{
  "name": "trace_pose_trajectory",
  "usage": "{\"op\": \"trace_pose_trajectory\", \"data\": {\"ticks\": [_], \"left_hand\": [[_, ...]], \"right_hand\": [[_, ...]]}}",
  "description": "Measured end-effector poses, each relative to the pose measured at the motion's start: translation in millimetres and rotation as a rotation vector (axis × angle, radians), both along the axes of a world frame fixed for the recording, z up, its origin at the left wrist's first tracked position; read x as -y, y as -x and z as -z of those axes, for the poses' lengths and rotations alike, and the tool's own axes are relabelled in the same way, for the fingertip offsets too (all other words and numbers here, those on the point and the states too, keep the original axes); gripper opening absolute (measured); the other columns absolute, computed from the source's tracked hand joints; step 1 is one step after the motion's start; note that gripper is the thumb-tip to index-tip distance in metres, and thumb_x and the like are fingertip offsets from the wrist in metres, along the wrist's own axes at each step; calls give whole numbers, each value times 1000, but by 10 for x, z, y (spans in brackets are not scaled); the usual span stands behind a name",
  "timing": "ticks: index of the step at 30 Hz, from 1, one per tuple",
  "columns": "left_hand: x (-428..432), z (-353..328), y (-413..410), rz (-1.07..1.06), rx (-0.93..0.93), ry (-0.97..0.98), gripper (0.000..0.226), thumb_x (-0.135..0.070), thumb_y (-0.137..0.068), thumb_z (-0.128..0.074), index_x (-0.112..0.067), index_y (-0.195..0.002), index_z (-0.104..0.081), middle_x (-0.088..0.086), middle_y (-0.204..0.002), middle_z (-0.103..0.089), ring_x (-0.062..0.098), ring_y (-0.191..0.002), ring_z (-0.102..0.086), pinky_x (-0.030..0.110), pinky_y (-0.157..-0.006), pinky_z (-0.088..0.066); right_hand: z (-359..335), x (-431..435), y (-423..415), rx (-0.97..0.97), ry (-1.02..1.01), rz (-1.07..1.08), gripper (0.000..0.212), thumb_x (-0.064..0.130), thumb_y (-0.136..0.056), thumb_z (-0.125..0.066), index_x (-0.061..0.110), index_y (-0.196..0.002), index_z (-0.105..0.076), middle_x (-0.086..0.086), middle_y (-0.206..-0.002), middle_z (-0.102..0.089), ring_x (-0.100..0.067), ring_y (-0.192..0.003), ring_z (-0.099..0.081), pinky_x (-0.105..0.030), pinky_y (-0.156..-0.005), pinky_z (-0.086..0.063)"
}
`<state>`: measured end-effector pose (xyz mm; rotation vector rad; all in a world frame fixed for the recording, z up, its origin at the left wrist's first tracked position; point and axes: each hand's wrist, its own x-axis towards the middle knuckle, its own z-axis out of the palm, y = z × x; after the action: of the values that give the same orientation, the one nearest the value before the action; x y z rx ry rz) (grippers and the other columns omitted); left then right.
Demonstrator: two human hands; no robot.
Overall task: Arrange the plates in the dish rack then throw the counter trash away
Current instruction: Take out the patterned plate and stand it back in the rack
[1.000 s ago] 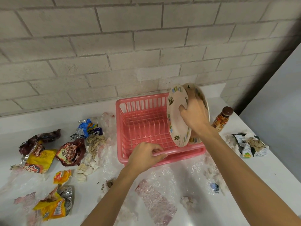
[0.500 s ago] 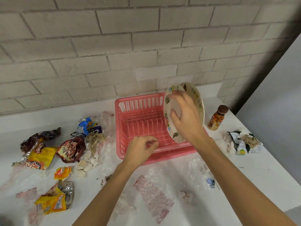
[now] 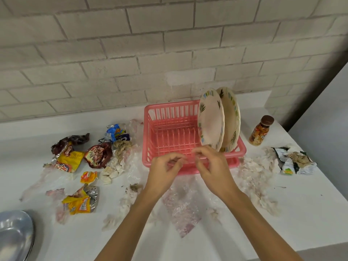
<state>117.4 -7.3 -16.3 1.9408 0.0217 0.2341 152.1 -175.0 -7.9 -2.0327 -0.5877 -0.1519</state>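
Observation:
A pink dish rack [image 3: 148, 132] stands on the white counter against the brick wall. Two cream plates with leaf prints stand upright in its right end, the front plate [image 3: 211, 121] leaning against the rear plate [image 3: 232, 119]. My left hand [image 3: 165, 168] and my right hand [image 3: 211, 166] hover side by side over the rack's front rim, fingers loosely curled and holding nothing. Crumpled snack wrappers [image 3: 67, 159] and tissue scraps lie to the left of the rack. Another torn wrapper [image 3: 293, 161] lies to its right.
A small brown-capped bottle [image 3: 260, 130] stands right of the rack. Clear plastic film [image 3: 184, 210] lies on the counter under my forearms. A metal bowl [image 3: 13, 234] sits at the lower left corner. The counter's front edge runs along the bottom right.
My right hand has let go of the front plate, which now stands in the rack, and has dropped to the front rim beside my left hand. The view has shifted a little.

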Motion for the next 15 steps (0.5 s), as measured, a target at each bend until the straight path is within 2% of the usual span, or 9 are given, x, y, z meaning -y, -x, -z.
{"op": "trace_pose_trajectory", "data": {"ticks": [2,5,10,15], "left_hand": [[41,-2,144,-66,-18,55,15,-8,-91,-64,-16,-97,-76,-7,-88,-75,10,-86,-71,26,-81,-55],[100,40,401,-186,-53,63,13,-10,-92,-64,-14,-97,-75,-5,-85,-76,12,-77,-71,25,-74,-56],[169,165,859,-272,-166,66,16,-5,-92,-61,-14,-95,-74,-2,-78,-74,15,-70,-70,19,-68,-52],[54,291,1187,-300,-229,62,20,-4,-94,-59,-18,-96,-73,-2,-79,-74,16,-70,-70,23,-68,-54]], "right_hand": [[52,32,78,-34,-6,-23,14,12,-95,-57,18,-99,-69,11,-93,-67,-4,-86,-62,-27,-74,-52],[203,60,242,-144,-20,-76,14,17,-97,-56,18,-91,-68,10,-82,-68,-7,-78,-64,-28,-67,-51],[446,36,520,-267,60,-216,15,15,-97,-55,18,-86,-66,9,-77,-66,-9,-73,-62,-31,-68,-52],[559,-57,757,-314,102,-284,15,11,-95,-55,15,-87,-67,4,-74,-67,-13,-66,-61,-37,-65,-51]]}}
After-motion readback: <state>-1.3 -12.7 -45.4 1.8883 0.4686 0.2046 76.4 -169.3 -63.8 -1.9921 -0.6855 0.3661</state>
